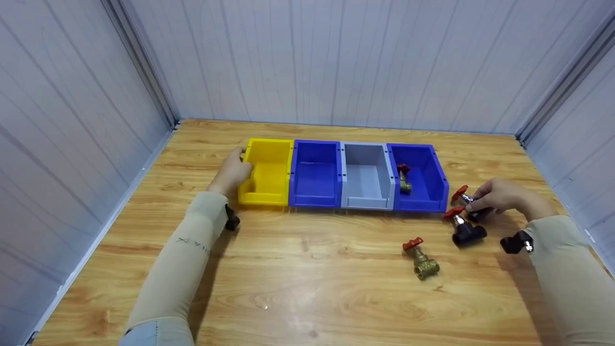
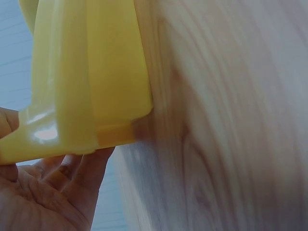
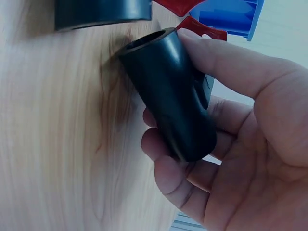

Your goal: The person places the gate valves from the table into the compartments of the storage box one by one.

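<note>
My left hand [image 1: 232, 170] grips the left side wall of a yellow bin [image 1: 267, 198]. In the left wrist view the fingers [image 2: 79, 185] lie along the outer side of this wall. At the right, my right hand [image 1: 504, 197] holds a black valve with a red handle; its dark tube-shaped body [image 3: 168, 96] lies between thumb and curled fingers in the right wrist view. Just in front of it a second black valve [image 1: 468, 234] with a red handle lies on the table. A brass valve [image 1: 425, 267], red-handled too, lies nearer the front.
Joined to the yellow bin in a row are a blue bin [image 1: 314, 187], a grey bin [image 1: 367, 203] and another blue bin [image 1: 425, 204]. A brass valve [image 1: 404, 185] lies inside the rightmost one. Panelled walls [image 1: 317, 62] enclose the wooden table [image 1: 307, 288] at the back and sides.
</note>
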`<action>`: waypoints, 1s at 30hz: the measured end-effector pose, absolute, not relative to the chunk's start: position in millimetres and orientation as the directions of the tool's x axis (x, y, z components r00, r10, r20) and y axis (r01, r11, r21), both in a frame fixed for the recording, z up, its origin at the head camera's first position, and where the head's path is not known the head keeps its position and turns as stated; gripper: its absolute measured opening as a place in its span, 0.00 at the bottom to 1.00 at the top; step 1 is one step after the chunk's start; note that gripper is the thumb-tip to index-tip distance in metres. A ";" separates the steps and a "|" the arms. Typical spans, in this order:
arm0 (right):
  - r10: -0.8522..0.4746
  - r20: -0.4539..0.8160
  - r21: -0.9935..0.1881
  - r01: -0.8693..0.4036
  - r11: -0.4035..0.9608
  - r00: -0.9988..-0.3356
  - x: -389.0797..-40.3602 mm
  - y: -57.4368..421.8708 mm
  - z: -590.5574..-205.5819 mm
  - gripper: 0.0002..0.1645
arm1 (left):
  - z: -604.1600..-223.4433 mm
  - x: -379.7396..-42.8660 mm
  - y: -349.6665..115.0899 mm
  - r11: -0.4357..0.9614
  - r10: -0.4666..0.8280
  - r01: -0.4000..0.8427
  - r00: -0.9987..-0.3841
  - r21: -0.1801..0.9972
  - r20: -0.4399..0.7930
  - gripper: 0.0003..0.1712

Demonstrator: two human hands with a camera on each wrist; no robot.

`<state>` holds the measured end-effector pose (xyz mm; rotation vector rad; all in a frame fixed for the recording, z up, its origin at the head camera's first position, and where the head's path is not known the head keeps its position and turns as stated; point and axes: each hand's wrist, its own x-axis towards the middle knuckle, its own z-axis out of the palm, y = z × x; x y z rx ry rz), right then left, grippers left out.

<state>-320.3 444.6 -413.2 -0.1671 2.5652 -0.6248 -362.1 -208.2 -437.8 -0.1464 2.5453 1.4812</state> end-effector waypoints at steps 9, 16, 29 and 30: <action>-0.258 -0.446 -0.468 -0.023 0.883 -0.857 -319.5 436.1 -409.2 0.22 | -436.9 -364.2 -209.6 0.501 0.002 -0.194 -0.974 0.843 -0.226 0.37; -0.285 -0.462 -0.496 -0.021 0.868 -0.840 -320.6 433.9 -411.1 0.22 | -436.8 -364.0 -210.4 0.505 0.007 -0.189 -0.975 0.842 -0.223 0.36; -0.226 -0.352 -0.565 0.014 0.825 -0.908 -323.2 440.5 -407.0 0.28 | -438.7 -365.0 -209.8 0.512 -0.001 -0.182 -0.978 0.840 -0.211 0.36; -0.221 -0.342 -0.572 0.016 0.820 -0.913 -323.3 440.2 -406.7 0.28 | -438.8 -364.9 -210.1 0.514 0.002 -0.177 -0.978 0.839 -0.207 0.36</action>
